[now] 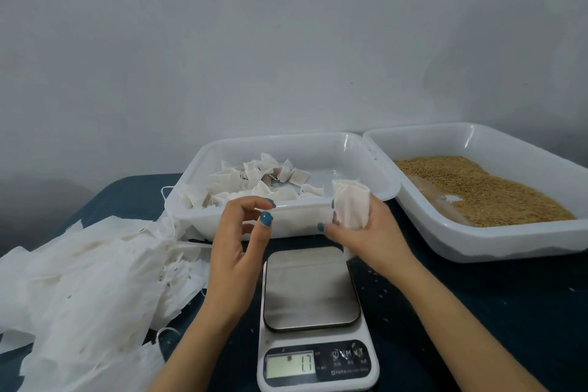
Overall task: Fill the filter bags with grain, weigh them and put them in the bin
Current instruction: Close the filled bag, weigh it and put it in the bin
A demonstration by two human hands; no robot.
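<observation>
The worktop (477,312) is covered in dark blue and runs back to a plain grey wall. On its right side sits the biggest thing on it, a white plastic tray (509,251) with a layer of golden-brown grain (496,188) spread over most of its floor. Just beside it, rims nearly touching, stands the white bin (302,153), and a heap of small filled bags (254,181) lies in its left half. Left of the bin, a loose pile of empty filter bags (89,280) with trailing strings sprawls over the worktop, its edge against the bin's near left corner.

In front of the bin stands a white kitchen scale (318,369). Its steel platform (310,289) is bare, and the lit display (291,366) shows the digits 1 and 7.

Both hands hover over the far end of the scale, near the bin's front wall. The left hand (235,251) holds nothing; its fingers are loosely curled, thumb and forefinger close together but apart. The right hand (366,232) grips one filter bag (351,205). Its fingers wrap the lower part, and the bag stands upright out of them, level with the bin's front right rim and off the platform.

A few loose grains (381,293) dot the cloth right of the scale.
</observation>
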